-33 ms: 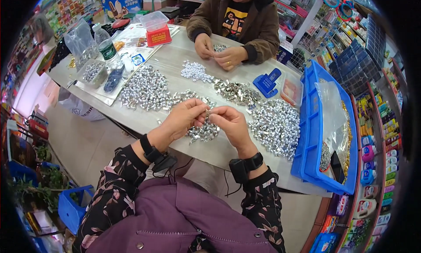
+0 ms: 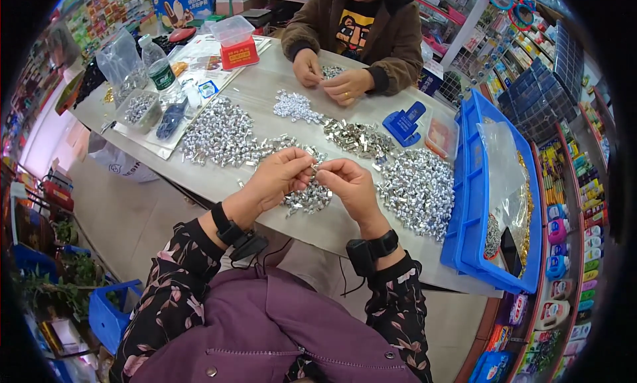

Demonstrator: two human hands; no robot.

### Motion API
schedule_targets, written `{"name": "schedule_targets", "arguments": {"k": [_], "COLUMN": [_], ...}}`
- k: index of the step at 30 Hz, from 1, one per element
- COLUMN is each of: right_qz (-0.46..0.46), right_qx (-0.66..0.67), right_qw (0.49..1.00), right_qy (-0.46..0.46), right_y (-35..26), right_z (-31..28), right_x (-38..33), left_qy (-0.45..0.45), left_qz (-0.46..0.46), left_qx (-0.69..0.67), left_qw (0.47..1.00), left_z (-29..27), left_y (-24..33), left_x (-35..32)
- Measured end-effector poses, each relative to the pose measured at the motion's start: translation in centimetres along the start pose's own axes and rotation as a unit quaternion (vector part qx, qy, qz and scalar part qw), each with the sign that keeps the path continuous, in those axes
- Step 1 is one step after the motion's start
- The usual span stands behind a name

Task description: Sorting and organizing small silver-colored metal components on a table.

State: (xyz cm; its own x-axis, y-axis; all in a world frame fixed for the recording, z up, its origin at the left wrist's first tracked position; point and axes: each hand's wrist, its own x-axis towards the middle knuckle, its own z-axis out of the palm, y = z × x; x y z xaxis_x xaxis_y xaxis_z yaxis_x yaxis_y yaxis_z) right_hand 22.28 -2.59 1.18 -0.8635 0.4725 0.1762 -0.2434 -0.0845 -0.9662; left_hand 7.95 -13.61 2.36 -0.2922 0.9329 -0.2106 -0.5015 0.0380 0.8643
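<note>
Above the near part of the table, my left hand (image 2: 282,175) is closed in a pinch. My right hand (image 2: 350,184) pinches right beside it, the fingertips almost touching. Whatever they hold is too small to make out. Just below the hands lies a small pile of silvery metal pieces (image 2: 310,198). A larger heap of silver-and-white pieces (image 2: 219,134) spreads to the left, and another heap of such pieces (image 2: 418,192) lies to the right. Beyond my hands are a pile of plain metal clips (image 2: 358,141) and a cluster of white beads (image 2: 296,107).
Across the table (image 2: 262,71), a person's hands (image 2: 332,78) work over a small pile. A blue crate (image 2: 458,204) stands at the right edge, near a blue plastic holder (image 2: 403,126) and a clear box (image 2: 440,137). A bottle (image 2: 159,66) and red box (image 2: 239,54) stand far left.
</note>
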Motion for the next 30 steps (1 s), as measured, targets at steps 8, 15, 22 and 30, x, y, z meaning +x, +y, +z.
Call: {"name": "schedule_targets", "arguments": {"k": [8, 15, 22, 30], "right_qz": [0.003, -0.002, 0.029, 0.018], "right_qx": [-0.035, 0.020, -0.002, -0.101], "right_qw": [0.999, 1.000, 0.999, 0.995], "right_qy": [0.027, 0.014, -0.035, -0.013], "right_y": [0.5, 0.4, 1.3, 1.2], "right_z": [-0.3, 0.2, -0.6, -1.3], "right_x": [0.1, 0.3, 0.4, 0.9], "left_qy": [0.050, 0.044, 0.036, 0.026], "left_qz": [0.034, 0.159, 0.180, 0.104], "left_qx": [0.014, 0.244, 0.428, 0.326], "left_qw": [0.998, 0.956, 0.885, 0.939], "left_z": [1.4, 1.5, 1.8, 0.7], "left_y": [-0.1, -1.0, -0.8, 0.1], "left_x": [-0.5, -1.0, -1.4, 0.9]}}
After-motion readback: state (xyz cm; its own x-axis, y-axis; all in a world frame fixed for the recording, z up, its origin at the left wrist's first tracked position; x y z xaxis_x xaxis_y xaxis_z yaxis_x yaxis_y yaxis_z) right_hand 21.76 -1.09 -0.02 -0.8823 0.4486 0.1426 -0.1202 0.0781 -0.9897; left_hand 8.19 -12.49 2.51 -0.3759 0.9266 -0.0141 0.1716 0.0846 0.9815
